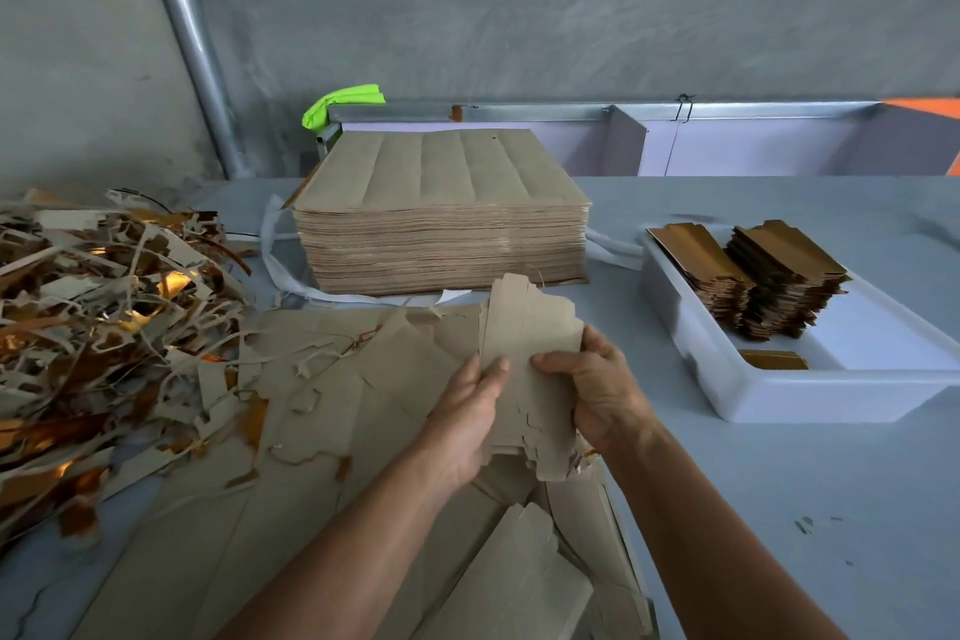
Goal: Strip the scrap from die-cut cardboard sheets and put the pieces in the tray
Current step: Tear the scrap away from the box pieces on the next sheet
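Both hands grip cardboard bundle point(530, 369) just in front of tall sheet stack point(441, 213). Left hand point(467, 416) curled round bundle's left edge; right hand point(597, 390) curled round right edge, thumb on top. Tray point(779, 400) right of stack, gold pieces point(779, 276) inside. Scrap heap point(104, 317) left of stack.

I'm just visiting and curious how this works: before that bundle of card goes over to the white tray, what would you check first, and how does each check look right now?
1. Both hands hold the bundle: ok, left hand and right hand grip it.
2. Scrap stripped from its edges: not ok, ragged bits show at the lower edge.
3. Room in the tray: ok, bare floor beside the gold stacks.
4. Path to the tray: ok, only bare table between.
5. Pieces squared up: cannot tell.
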Available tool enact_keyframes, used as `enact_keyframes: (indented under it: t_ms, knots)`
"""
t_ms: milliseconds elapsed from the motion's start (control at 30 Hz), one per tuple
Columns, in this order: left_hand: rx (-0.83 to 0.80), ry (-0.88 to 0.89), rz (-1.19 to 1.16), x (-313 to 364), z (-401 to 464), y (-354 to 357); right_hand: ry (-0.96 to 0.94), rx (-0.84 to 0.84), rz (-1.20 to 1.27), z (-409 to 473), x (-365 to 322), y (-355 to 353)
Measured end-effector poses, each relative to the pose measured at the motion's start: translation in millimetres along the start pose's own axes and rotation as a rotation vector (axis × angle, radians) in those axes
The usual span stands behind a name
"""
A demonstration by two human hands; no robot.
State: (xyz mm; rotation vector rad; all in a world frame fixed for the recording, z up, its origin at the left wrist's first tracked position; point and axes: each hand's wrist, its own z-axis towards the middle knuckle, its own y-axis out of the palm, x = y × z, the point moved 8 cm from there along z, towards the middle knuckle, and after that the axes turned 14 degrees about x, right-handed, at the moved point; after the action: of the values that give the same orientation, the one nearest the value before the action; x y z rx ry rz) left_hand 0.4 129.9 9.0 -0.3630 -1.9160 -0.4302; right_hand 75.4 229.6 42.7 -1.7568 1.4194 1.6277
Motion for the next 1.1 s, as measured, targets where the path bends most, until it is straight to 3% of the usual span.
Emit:
enact_keyframes:
  t_ms: [133,300,367,433,500,567,800,1000,1100]
  knots:
    - [-0.092,0.011,-0.004,-2.3,3.4,4.2,0.194,-0.044,0.062,-1.0,15.3,-3.7]
    - [-0.078,0.016,0.077,-13.2,1.0,4.4,0.154,-0.019,-0.079,6.2,21.7,-10.1]
    - [0.087,0.128,0.128,-3.9,7.5,-9.9,0.133,0.029,-0.098,12.3,20.9,-15.2]
    - [0.449,0.206,0.231,8.9,15.4,-44.9,0.116,0.043,-0.142,17.2,19.4,-14.9]
    - [0.726,0.176,0.298,18.4,14.9,-75.3,0.121,0.0,-0.193,19.1,21.0,-4.3]
    - [0.8,0.071,0.281,16.2,15.9,-88.5,0.143,-0.053,-0.259,19.2,26.5,12.3]
    - [0.689,0.012,0.175,1.3,39.0,-91.7,0.189,-0.119,-0.543,14.1,57.0,48.4]
    - [0.669,-0.044,0.106,3.5,49.0,-103.8,0.223,-0.111,-0.372,9.9,51.8,28.3]
    - [0.497,-0.128,-0.032,8.5,50.0,-86.1,0.195,-0.19,-0.261,3.7,43.0,25.8]
